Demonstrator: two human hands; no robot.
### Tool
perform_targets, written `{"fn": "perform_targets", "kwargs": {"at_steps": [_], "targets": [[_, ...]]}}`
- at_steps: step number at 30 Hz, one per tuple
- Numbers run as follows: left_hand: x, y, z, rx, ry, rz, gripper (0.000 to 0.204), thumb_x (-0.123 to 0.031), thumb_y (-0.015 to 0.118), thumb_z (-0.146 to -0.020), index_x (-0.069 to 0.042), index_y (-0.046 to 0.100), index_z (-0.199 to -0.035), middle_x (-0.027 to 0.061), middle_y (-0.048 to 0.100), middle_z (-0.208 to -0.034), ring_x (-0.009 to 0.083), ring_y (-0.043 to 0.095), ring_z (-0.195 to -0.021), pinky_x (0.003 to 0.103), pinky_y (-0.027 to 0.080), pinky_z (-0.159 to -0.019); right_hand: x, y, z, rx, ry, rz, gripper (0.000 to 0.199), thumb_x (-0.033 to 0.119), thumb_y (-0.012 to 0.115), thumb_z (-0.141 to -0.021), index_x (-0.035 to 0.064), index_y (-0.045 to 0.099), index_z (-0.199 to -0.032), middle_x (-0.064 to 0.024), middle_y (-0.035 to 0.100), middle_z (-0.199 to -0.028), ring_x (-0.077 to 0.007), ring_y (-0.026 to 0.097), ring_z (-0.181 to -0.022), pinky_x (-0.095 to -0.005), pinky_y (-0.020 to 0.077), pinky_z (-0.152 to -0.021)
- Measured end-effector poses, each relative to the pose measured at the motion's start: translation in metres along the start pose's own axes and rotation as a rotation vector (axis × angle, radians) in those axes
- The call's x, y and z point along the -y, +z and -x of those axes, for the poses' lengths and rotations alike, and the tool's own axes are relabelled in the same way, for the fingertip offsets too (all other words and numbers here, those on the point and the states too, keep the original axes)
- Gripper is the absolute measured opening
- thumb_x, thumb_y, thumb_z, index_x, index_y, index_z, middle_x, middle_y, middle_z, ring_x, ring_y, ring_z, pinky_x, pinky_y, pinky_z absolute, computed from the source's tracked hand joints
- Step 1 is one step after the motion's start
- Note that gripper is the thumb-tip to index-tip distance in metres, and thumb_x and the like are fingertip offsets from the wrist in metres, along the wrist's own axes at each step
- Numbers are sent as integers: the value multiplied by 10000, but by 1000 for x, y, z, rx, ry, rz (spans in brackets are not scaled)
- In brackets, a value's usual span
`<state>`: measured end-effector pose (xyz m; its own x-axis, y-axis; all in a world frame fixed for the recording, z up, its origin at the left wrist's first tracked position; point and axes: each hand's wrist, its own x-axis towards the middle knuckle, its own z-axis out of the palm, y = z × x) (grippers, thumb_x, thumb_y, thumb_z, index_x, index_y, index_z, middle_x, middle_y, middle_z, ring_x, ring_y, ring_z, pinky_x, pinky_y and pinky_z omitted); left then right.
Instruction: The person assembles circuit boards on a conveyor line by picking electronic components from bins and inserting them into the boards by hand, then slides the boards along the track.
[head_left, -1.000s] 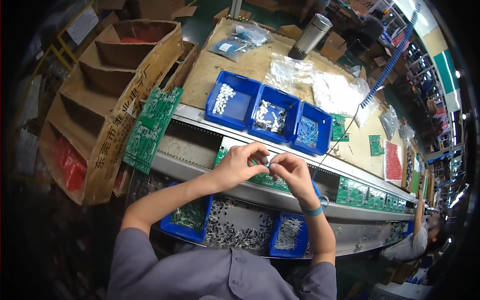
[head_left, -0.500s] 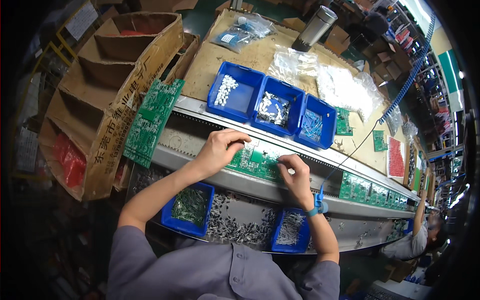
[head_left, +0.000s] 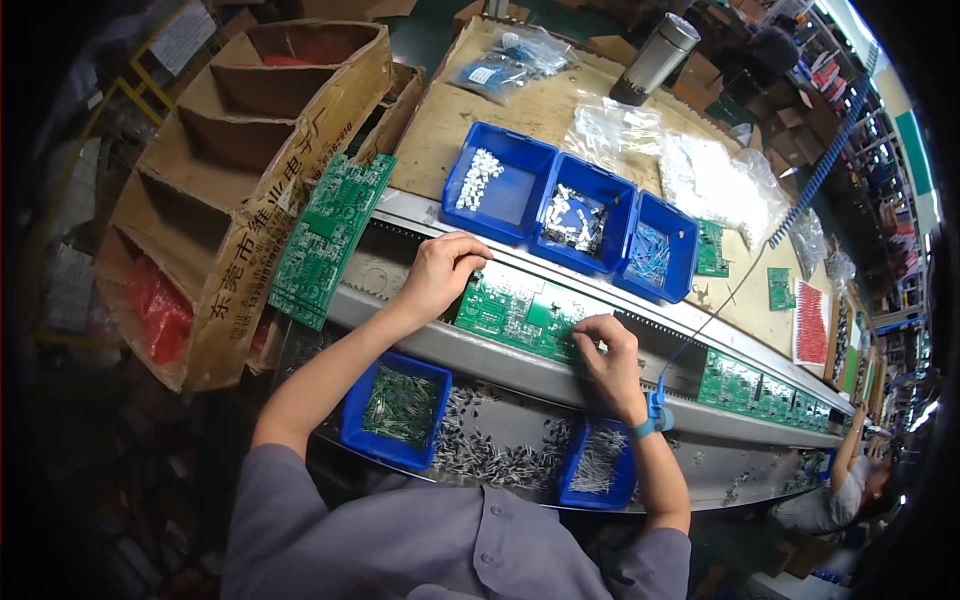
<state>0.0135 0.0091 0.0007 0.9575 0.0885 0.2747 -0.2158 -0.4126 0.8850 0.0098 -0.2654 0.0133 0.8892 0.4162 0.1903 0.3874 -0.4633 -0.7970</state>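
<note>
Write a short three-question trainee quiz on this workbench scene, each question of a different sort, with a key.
1. True or false: the left hand rests at the upper left edge of the green circuit board on the conveyor rail.
2. How many blue bins stand in the row behind the rail? A) two B) three C) five
3. Fill in: the right hand wears a blue ____ at the wrist, and a thin cord runs from it.

Key:
1. True
2. B
3. strap
</note>
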Motion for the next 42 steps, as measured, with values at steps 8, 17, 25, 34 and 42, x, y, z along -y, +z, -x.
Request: {"fn": "perform_targets", "kwargs": {"at_steps": [8,17,25,34,42], "targets": [[7,4,0,41,32,-56,97,-3,634,-791,40,661,-873,131,674,-868,228,659,-763,298,511,-673,-6,3,4,-26,16,-44,96,-55,606,-789,-19,606,-877,-112,626,-824,-210,616,-718,-287,487,-650],[10,8,-2,7,66,-96,88,1,632,-772,36,665,-846,142,664,-846,289,648,-773,338,506,-693,-6,2,2,-8,-20,-8,103,-70,603,-775,-22,599,-866,-121,624,-830,-228,612,-710,-295,483,-642],[10,3,-1,75,84,-154,105,-5,650,-783,31,682,-876,131,670,-854,238,649,-745,307,502,-661,-2,1,1,-27,-41,-12,87,-65,606,-783,-24,593,-859,-117,632,-826,-218,618,-713,-291,485,-650],[16,1,-4,131,1,-158,116,-48,653,-786,23,697,-867,150,683,-855,241,663,-751,301,511,-672,-10,-7,1,-127,107,-237,64,-44,597,-833,-33,596,-895,-68,658,-822,-110,633,-773,-228,497,-700],[14,-1,-8,156,-29,-199,137,-77,657,-783,18,699,-874,153,686,-855,254,667,-772,317,514,-707,-12,-16,-2,-134,201,-316,174,-24,648,-822,-19,655,-996,-38,674,-861,-69,613,-769,-204,489,-687]]}}
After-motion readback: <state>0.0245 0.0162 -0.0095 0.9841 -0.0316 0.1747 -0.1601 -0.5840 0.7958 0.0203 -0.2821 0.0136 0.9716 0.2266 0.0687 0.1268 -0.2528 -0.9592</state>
